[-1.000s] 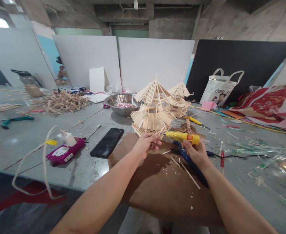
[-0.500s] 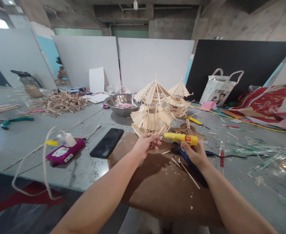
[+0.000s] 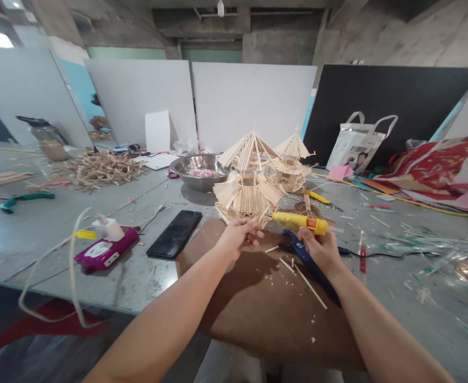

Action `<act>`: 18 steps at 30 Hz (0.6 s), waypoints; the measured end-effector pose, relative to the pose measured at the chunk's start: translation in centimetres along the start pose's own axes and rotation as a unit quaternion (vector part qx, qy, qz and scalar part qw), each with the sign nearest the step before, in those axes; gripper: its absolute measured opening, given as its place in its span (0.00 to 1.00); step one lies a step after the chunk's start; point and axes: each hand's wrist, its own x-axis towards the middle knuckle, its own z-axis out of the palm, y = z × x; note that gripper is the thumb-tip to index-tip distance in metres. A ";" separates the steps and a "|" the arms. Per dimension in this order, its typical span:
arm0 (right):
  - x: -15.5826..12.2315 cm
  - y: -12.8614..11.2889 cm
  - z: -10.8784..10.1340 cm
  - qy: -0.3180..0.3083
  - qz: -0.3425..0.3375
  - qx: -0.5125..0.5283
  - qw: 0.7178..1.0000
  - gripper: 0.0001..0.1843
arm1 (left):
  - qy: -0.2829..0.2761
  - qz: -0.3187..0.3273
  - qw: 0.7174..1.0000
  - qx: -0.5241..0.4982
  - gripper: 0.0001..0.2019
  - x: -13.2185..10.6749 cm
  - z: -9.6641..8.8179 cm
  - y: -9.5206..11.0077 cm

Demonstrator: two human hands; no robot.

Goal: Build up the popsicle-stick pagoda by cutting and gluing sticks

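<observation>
My left hand (image 3: pixel 238 237) is closed in a pinch on a thin wooden stick (image 3: pixel 262 214), right at the base of a model pavilion (image 3: pixel 248 181) built of wooden sticks. My right hand (image 3: pixel 322 249) grips a yellow and blue glue gun (image 3: pixel 300 223), whose nozzle points left toward the stick and the left fingers. Both hands hover over a brown board (image 3: pixel 265 298) strewn with loose sticks and chips. A second, smaller stick pavilion (image 3: pixel 293 162) stands just behind the first.
A black phone (image 3: pixel 174 233), a pink power strip (image 3: pixel 105 248) with a white cable, a steel bowl (image 3: pixel 199 170) and a heap of sticks (image 3: pixel 100 168) lie to the left. A paper bag (image 3: pixel 356 146), red paper (image 3: pixel 433 165) and scraps lie to the right.
The glue gun dipped slightly toward the stick and came back up a little; the left hand stays where it was.
</observation>
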 end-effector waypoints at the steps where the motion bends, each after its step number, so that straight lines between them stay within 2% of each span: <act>1: 0.0 0.0 0.0 0.003 0.004 0.003 1.000 0.20 | 0.002 0.000 1.000 0.002 0.11 0.0 0.0 0.0; 7: 0.5 0.1 -0.5 0.043 0.037 0.018 0.998 0.20 | 0.000 0.009 1.000 0.007 0.11 0.0 -0.1 0.1; 11: 1.4 -0.5 -1.2 0.081 0.063 0.050 0.993 0.21 | -0.003 0.044 0.999 -0.007 0.13 -0.2 -0.1 0.4; 15: 3.5 -3.2 -1.7 0.069 0.027 0.052 0.996 0.21 | 0.013 0.090 0.996 -0.026 0.13 -0.6 0.0 0.8; 18: 5.9 -6.7 -1.5 0.058 -0.045 -0.031 0.997 0.22 | 0.046 0.133 0.989 -0.034 0.14 -0.7 -0.1 0.9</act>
